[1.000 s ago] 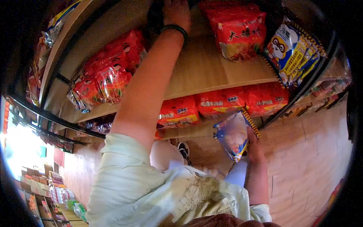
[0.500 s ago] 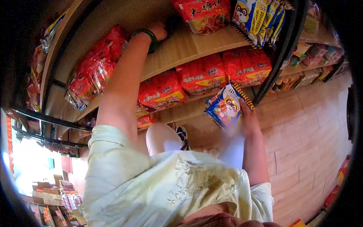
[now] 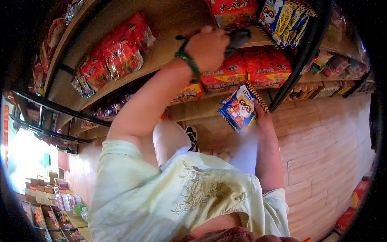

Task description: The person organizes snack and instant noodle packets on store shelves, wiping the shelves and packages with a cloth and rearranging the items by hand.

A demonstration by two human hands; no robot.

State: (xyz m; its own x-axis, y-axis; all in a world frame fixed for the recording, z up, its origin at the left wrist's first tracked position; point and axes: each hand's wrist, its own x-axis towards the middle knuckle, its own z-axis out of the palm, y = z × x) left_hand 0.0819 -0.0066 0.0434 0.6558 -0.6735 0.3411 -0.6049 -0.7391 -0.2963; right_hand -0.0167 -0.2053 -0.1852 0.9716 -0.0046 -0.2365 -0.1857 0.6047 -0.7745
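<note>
My left hand (image 3: 207, 46), with a green bracelet at its wrist, is closed around a dark cloth (image 3: 238, 41) at the front of the upper shelf (image 3: 161, 52). The cloth is just below a red noodle packet (image 3: 234, 14) and above the red multipacks (image 3: 268, 66) of the lower shelf. Lower right, my right hand (image 3: 264, 119) grips the right edge of a blue snack packet (image 3: 242, 107) with a raccoon-like cartoon on its front. The packet is held in front of the lower shelf.
More red noodle packets (image 3: 121, 56) lean at the left of the upper shelf. Blue and yellow snack packets (image 3: 284, 22) stand at its right end, by a black shelf post (image 3: 300, 56). Wood-look floor (image 3: 322, 145) spreads at right. Boxes (image 3: 42, 193) are at the lower left.
My left hand has come forward from deeper in the upper shelf and swung right with the dark cloth. My right hand has lifted the blue packet slightly since the earliest frame.
</note>
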